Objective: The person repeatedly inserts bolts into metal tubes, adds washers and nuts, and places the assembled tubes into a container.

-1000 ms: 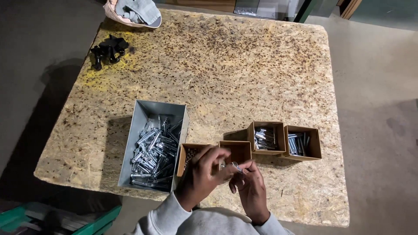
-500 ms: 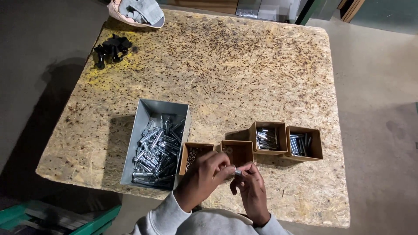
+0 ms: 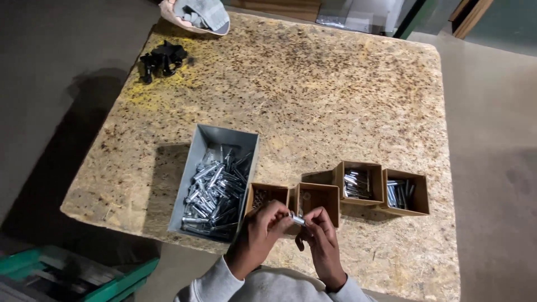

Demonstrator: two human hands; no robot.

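At the far left of the worktop (image 3: 313, 95), a chipboard slab, lies a clump of black parts (image 3: 161, 59), and just beyond it at the far edge sits a shallow bowl (image 3: 193, 15) with grey cloth in it. Nearer, on the left side, a grey metal bin (image 3: 197, 168) holds a heap of shiny metal bolts (image 3: 215, 193). Just right of the bin, touching it, stands a small brown cardboard box (image 3: 267, 196), and next to that a second brown box (image 3: 319, 198). The left hand (image 3: 263, 235) is at the near edge in front of these two boxes, fingers curled and pinched onto a small silver fastener (image 3: 297, 219). The right hand (image 3: 321, 246) meets it from the other side, its fingertips closed on the same piece, so the fastener sits between both hands just above the near rim of the second box. Further right, a third box (image 3: 358, 182) and a fourth box (image 3: 405, 193) stand side by side, each holding a few silver pieces.
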